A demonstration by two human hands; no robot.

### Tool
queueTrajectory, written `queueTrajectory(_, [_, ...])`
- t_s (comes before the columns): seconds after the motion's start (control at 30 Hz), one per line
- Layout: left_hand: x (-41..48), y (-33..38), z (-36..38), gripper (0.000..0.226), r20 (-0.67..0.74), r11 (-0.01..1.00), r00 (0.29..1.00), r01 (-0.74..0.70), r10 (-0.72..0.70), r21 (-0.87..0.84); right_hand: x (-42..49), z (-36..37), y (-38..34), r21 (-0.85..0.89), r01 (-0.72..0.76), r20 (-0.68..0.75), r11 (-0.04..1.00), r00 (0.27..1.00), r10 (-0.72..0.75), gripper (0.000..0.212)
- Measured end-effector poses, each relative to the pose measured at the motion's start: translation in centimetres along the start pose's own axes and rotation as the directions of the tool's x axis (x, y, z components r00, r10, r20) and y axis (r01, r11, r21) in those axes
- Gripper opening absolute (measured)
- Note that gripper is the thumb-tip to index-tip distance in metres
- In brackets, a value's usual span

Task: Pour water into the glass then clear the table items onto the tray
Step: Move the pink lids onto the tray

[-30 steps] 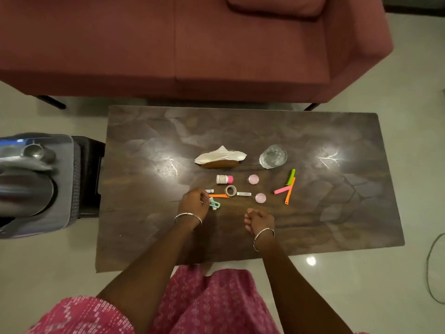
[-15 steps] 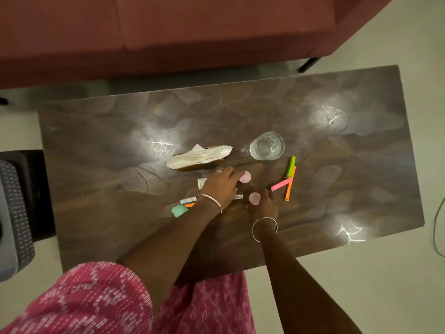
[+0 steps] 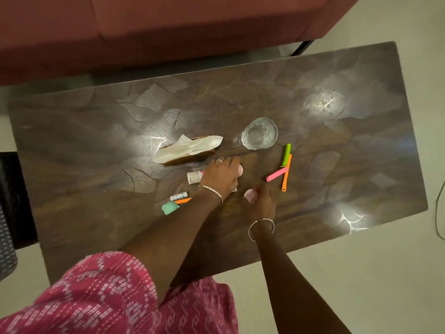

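A clear glass (image 3: 259,133) with water stands upright on the dark wooden table (image 3: 337,165). My left hand (image 3: 222,175) reaches over the small items, its fingertips curled on the far pink disc (image 3: 240,170). A small white bottle (image 3: 194,177) lies right beside that hand. My right hand (image 3: 261,203) pinches the near pink disc (image 3: 250,195) at the table surface. Green (image 3: 286,154), orange (image 3: 286,177) and pink (image 3: 277,174) clips lie right of my hands. A white tube (image 3: 179,196), another orange clip (image 3: 183,200) and a mint item (image 3: 170,208) lie left of my left wrist.
A white tissue on a wooden holder (image 3: 190,148) lies left of the glass. A red sofa (image 3: 168,27) runs behind the table. A dark stool (image 3: 14,201) stands at the left edge, and a cable (image 3: 439,213) lies on the floor at right.
My left hand moved forward from the mint item to the far pink disc. My right hand advanced and took the near pink disc. The view tilted and shifted, dropping the tray side out of frame.
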State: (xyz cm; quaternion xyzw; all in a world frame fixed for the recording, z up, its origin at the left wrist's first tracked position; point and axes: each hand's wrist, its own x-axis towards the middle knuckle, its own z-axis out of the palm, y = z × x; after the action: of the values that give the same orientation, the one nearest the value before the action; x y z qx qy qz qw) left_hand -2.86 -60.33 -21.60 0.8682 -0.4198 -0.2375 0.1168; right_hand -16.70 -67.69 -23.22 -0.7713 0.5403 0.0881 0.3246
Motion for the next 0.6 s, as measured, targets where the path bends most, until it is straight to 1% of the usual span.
queueTrajectory(0.1, [-3.1, 0.0, -1.8, 0.039, -0.038, 0.975, 0.994, 0.091, -0.101, -0.201, -2.5, -1.2, -1.2, 0.073, -0.049, 0.01, 0.996, 0.999, 0.049, 0.03])
queueTrajectory(0.2, [-7.1, 0.0, -3.3, 0.039, -0.096, 0.931, 0.973, 0.17, -0.211, -0.322, -5.9, -2.5, -2.9, 0.167, -0.058, 0.042, 0.984, 0.998, 0.052, 0.036])
queueTrajectory(0.3, [-12.1, 0.2, -5.1, 0.038, -0.19, 0.895, 0.934, 0.208, -0.302, -0.395, -10.2, -3.8, -4.7, 0.313, 0.05, 0.051, 0.948, 0.996, -0.069, 0.047])
queueTrajectory(0.37, [-14.2, 0.3, -5.7, 0.033, -0.206, 0.855, 0.905, 0.248, -0.372, -0.455, -11.5, -4.0, -5.4, 0.351, 0.081, 0.068, 0.933, 0.991, -0.112, 0.054])
queueTrajectory(0.4, [-16.0, 0.4, -6.3, 0.03, -0.214, 0.83, 0.883, 0.275, -0.418, -0.486, -12.7, -4.3, -5.9, 0.334, 0.104, 0.066, 0.937, 0.989, -0.133, 0.049])
queueTrajectory(0.43, [-17.9, 0.5, -6.9, 0.03, -0.213, 0.802, 0.859, 0.308, -0.466, -0.512, -13.9, -4.6, -6.3, 0.302, 0.127, 0.058, 0.945, 0.987, -0.151, 0.039])
queueTrajectory(0.5, [-21.6, 0.5, -7.8, 0.034, -0.218, 0.741, 0.806, 0.351, -0.55, -0.572, -16.3, -5.1, -7.2, 0.292, 0.156, 0.037, 0.943, 0.984, -0.174, 0.021])
queueTrajectory(0.53, [-23.0, 0.4, -8.1, 0.036, -0.223, 0.708, 0.778, 0.36, -0.587, -0.608, -17.2, -5.2, -7.6, 0.319, 0.17, 0.033, 0.932, 0.981, -0.19, 0.018])
queueTrajectory(0.6, [-26.2, -0.1, -8.6, 0.04, -0.223, 0.64, 0.727, 0.365, -0.65, -0.677, -19.4, -5.1, -8.2, 0.36, 0.223, 0.016, 0.906, 0.969, -0.245, 0.017])
